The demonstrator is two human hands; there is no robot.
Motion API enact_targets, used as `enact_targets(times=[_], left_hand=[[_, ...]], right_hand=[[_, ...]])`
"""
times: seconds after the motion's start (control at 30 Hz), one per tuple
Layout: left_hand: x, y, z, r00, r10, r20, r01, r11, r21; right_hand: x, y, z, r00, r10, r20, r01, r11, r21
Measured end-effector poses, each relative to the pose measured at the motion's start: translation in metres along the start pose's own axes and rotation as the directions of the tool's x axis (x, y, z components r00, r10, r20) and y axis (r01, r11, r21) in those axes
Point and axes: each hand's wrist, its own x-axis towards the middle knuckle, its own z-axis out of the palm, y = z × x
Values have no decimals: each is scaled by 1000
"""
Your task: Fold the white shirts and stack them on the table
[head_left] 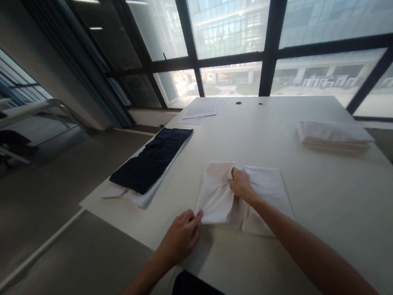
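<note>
A white cloth [216, 192] lies in front of me, its left part folded over on itself and a gap showing beside the flat right part. My right hand [242, 183] pinches the inner edge of the folded part near its top, and my forearm crosses over the right half. At the near left corner, my left hand [184, 233] has its fingers closed on the cloth's edge; the fingertips are partly hidden.
On the left of the white table [254, 135] lie dark navy folded cloths [156, 159] over white fabric. Paper sheets [202, 110] are at the back left. A stack of folded white cloths [334, 137] sits at the right. Windows [228, 18] stand behind.
</note>
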Motion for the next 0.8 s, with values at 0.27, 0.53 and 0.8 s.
enact_targets(times=[0.27,0.53,0.8], left_hand=[[143,-49,-22,942,-182,-283,68,927,-370],[233,-76,12,993,-117,7,105,858,-504],[241,-70,17,982,-105,-155,80,984,-157]], right_hand=[[-4,-2,0,1000,-8,-10,8,1000,11],[-6,-4,5,1000,16,-26,-15,999,28],[-4,0,8,1000,3,-18,-3,1000,18]])
